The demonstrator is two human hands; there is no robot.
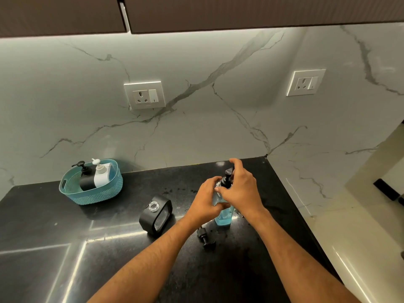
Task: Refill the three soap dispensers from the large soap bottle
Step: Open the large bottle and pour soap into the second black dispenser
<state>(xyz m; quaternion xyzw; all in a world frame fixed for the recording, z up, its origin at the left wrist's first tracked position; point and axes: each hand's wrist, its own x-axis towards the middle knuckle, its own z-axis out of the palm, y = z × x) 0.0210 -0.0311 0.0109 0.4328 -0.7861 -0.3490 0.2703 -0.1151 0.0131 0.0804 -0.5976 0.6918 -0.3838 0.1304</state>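
- The black surface [54, 248] lies bare across its whole 7 to 9 o'clock part, wide room for a hand.
- The teal basket [91, 193] with two dispensers blocks the 10 o'clock corner against the marble wall [196, 127].
- The open black dispenser [156, 215] stands at centre; a loose pump head [204, 236] lies just at its 4 o'clock.
- The blue soap bottle [223, 217], held by both hands, fills the 1 o'clock spot.
- A bare lane runs between basket and open dispenser.
- The surface ends at 3 o'clock.
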